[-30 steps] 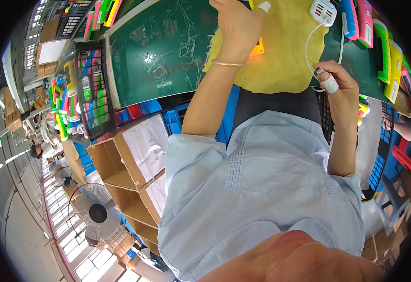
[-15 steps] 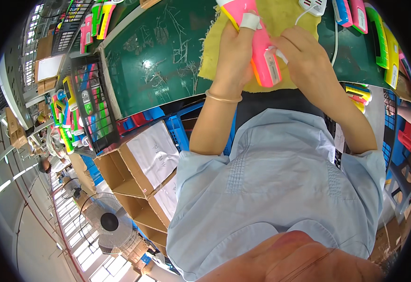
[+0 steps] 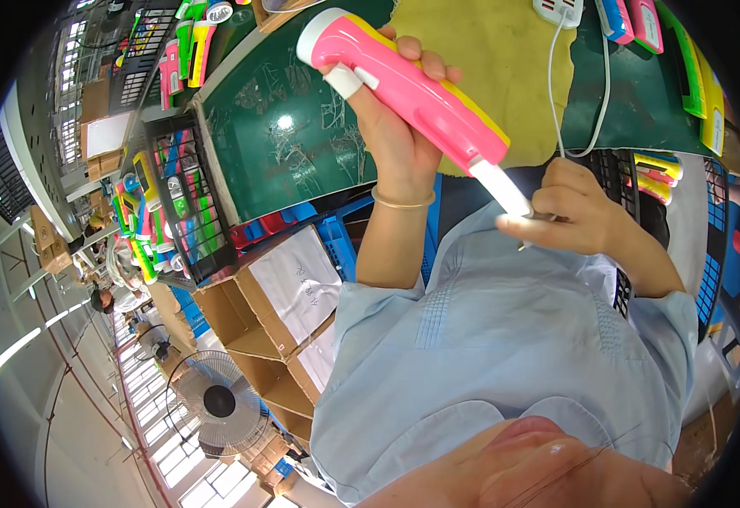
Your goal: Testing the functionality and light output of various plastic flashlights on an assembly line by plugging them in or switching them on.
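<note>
A pink and yellow flashlight (image 3: 420,97) with a white head end is in my left hand (image 3: 395,110), fingers wrapped round its body. White wrapping covers the left thumb tip. The flashlight lies slanted, head toward the upper left. Out of its tail end sticks a bright white piece (image 3: 502,188), possibly a pull-out plug; glare hides its details. My right hand (image 3: 577,207) is closed, its thumb and forefinger pinching at the outer end of that piece. A small dark sliver shows between those fingers. A white cord (image 3: 554,93) runs down to behind the right hand.
A yellow cloth (image 3: 488,76) lies on the green table (image 3: 277,161). At the back stands a white power strip (image 3: 558,10). More flashlights (image 3: 712,102) line the right edge. Leftward are a black crate (image 3: 188,195) of flashlights, a cardboard box (image 3: 255,313) and a fan (image 3: 217,400).
The flashlight has come nearer to me and turned, its head swinging left. The white piece now shows sticking out of its tail. My right hand has moved down, toward my body.
</note>
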Available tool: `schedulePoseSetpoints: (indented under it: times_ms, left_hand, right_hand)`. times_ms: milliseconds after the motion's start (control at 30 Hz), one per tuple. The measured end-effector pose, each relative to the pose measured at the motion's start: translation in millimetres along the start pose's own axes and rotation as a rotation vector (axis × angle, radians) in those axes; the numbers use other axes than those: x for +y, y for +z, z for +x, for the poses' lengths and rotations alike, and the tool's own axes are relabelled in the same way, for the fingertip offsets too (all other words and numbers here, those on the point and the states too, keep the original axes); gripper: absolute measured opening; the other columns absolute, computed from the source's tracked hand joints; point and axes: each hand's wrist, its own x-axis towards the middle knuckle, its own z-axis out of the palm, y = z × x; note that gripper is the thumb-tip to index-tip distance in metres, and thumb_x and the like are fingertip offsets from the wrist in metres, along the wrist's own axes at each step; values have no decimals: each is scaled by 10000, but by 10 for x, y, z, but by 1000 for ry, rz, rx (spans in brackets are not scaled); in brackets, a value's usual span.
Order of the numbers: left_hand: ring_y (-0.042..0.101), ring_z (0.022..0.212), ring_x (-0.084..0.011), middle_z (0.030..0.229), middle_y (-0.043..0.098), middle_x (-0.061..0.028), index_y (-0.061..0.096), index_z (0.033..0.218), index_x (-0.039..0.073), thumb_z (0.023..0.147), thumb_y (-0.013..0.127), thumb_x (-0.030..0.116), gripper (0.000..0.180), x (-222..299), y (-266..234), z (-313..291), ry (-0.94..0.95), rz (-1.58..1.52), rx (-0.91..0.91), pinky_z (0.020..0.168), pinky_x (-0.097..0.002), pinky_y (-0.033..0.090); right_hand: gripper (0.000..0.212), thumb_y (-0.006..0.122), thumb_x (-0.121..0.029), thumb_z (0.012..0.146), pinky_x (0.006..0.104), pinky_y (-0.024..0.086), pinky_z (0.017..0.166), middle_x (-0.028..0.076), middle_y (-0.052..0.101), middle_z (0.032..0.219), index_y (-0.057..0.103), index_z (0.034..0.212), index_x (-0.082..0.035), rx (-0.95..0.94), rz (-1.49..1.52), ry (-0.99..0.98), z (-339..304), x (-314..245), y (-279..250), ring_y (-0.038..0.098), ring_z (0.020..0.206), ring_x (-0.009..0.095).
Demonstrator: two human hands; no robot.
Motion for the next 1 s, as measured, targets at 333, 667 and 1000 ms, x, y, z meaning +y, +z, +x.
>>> schedulePoseSetpoints:
  times_ms: [333, 667, 1000]
  left_hand:
    - [567, 840, -305, 873, 598, -120, 579, 947, 24, 643, 699, 129, 343, -85, 66, -391, 540, 1108, -712, 777, -387, 462]
    - [569, 889, -289, 985, 559, -142, 323, 1200, -6, 611, 769, 126, 750, -140, -208, -567, 398, 1360, -422, 804, -335, 437]
    - [559, 879, -195, 1038, 501, -129, 230, 1214, -26, 759, 649, 100, 631, -97, 38, -406, 152, 1182, -54, 749, -293, 461]
  right_hand:
    - [404, 714, -189, 666, 304, 416, 546, 99, 473, 757, 533, 981, -12, 201, 226, 523, -92, 294, 326, 521, 653, 251]
    - [220, 427, -86, 888, 286, 374, 614, 94, 455, 748, 564, 1044, -14, 139, 217, 763, -65, 254, 50, 461, 684, 205]
    - [231, 443, -145, 900, 262, 377, 574, 82, 515, 688, 541, 774, 22, 146, 249, 854, 73, 145, -5, 483, 619, 173]
